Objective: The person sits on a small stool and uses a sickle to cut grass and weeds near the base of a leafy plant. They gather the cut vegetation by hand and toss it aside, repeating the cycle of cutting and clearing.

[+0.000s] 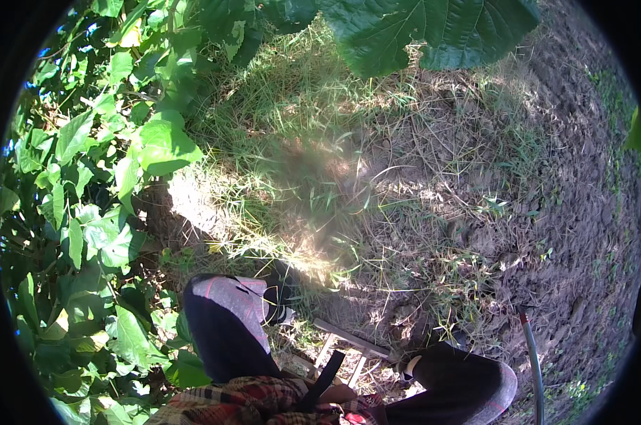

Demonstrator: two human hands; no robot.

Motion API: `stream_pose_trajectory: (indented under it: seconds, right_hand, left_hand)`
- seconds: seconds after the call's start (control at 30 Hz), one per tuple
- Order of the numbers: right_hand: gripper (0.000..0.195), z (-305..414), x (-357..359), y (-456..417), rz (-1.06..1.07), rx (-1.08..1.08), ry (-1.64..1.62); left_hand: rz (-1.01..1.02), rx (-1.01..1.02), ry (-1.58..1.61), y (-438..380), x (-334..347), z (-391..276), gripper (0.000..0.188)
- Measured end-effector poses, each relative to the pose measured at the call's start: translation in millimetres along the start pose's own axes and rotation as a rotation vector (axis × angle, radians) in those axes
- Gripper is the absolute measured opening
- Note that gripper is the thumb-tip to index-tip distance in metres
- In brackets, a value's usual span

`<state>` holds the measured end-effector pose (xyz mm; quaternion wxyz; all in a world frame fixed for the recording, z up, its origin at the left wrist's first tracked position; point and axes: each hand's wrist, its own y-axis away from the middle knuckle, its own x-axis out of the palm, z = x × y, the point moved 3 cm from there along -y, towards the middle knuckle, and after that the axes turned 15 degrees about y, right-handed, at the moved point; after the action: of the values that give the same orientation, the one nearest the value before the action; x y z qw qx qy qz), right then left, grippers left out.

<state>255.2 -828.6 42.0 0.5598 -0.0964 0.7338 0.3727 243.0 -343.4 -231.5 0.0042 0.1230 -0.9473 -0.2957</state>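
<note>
Neither of my hands can be made out in the head view. Before me is red, black and cream plaid cloth at the bottom edge, with a dark strap-like strip rising beside it. A small smooth patch behind the strip is too hidden to identify. My bent legs spread to both sides, the left knee and the right knee in dark trousers with red stitching. Between them, low over the ground, lies a frame of narrow bars, its near part hidden by the cloth.
Dense leafy plants line the left side. A large green leaf hangs close at the top. Grass and dry stalks cover the ground ahead; bare soil lies to the right. A curved rod with a reddish end stands beside my right knee.
</note>
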Motion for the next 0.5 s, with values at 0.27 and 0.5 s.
stream_pose_trajectory:
  seconds: [0.27, 0.5]
  right_hand:
    - [0.019, -25, 25, 17, -0.129, -0.110, 0.013]
    - [0.022, -111, 95, 23, -0.342, -0.451, 0.136]
  left_hand:
    - [-0.066, 0.023, -0.106, 1, 0, 20, 0.034]
    - [-0.112, 0.089, -0.262, 5, 3, 22, 0.035]
